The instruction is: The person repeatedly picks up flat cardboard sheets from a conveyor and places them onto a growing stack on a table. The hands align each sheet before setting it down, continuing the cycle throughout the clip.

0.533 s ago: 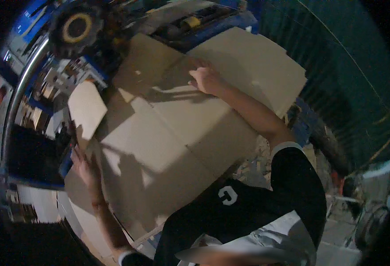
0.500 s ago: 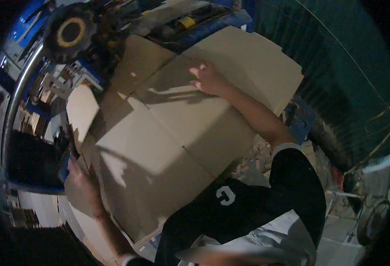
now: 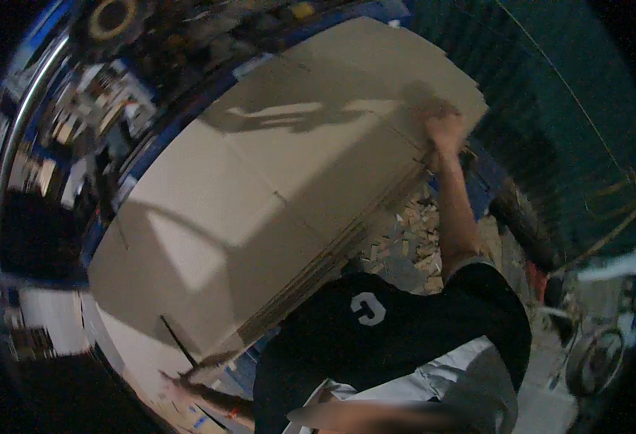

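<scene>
A stack of large brown cardboard sheets [image 3: 249, 199] with crease lines and short slots fills the middle. My right hand [image 3: 444, 130] is at the stack's right end, over the edge nearest me. Its fingers are bent and smeared by motion, so whether it grips a sheet cannot be told. At the lower left, beside the stack's near-left corner, my left hand [image 3: 177, 390] is blurred and in shadow. Its fingers look apart, with nothing visible in them. A dark slit [image 3: 177, 340] runs into the top sheet close to that hand.
Cardboard scraps [image 3: 416, 235] lie in a heap between the stack and my body. Blue machinery with a dark round wheel [image 3: 112, 18] stands at the far left, by a curved metal rail [image 3: 32, 90]. Green corrugated sheeting [image 3: 549, 108] rises on the right. A wheeled metal frame [image 3: 596, 358] stands lower right.
My right hand has moved right to the stack's end. My left hand has come down toward me. The angled cardboard pieces at the upper left no longer show, and the stack's near side is now exposed.
</scene>
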The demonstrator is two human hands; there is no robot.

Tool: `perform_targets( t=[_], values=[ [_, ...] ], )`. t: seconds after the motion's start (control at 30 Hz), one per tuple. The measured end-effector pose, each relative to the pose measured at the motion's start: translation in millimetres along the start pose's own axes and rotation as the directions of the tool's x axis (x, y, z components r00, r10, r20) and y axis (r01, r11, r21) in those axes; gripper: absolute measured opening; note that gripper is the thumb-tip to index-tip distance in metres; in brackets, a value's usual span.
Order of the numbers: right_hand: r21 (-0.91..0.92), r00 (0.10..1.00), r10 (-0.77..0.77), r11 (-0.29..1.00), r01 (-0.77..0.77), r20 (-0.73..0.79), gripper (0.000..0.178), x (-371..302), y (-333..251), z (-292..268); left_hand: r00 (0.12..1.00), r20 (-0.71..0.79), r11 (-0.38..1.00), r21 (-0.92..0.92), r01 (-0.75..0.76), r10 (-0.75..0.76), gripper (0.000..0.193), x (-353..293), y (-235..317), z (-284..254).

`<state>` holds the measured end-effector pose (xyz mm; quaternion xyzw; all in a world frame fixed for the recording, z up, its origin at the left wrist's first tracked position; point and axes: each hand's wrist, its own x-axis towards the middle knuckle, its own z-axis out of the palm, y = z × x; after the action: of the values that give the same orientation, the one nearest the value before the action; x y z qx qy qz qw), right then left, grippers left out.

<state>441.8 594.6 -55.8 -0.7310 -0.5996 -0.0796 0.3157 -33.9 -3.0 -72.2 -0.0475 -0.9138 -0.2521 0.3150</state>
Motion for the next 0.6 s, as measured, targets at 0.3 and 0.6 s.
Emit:
perform_targets(
  t=[0.3, 0.6],
  values=[
    [0.912, 0.901, 0.143, -0.099, -0.398, 0.409, 0.033, 90.0, 15.6, -12.5, 0.980, 0.098, 0.134, -0.983, 0.122, -0.171, 0.024, 16.9, 6.6, -53.6],
    [0.770, 0.862, -0.497, 0.511, 0.383, -0.099, 0.029, -85.6, -28.5, -154.6, 0.925, 0.344, 0.651, -0.667, 0.362, -0.162, 0.031, -28.6, 61.9, -81.3]
  ],
)
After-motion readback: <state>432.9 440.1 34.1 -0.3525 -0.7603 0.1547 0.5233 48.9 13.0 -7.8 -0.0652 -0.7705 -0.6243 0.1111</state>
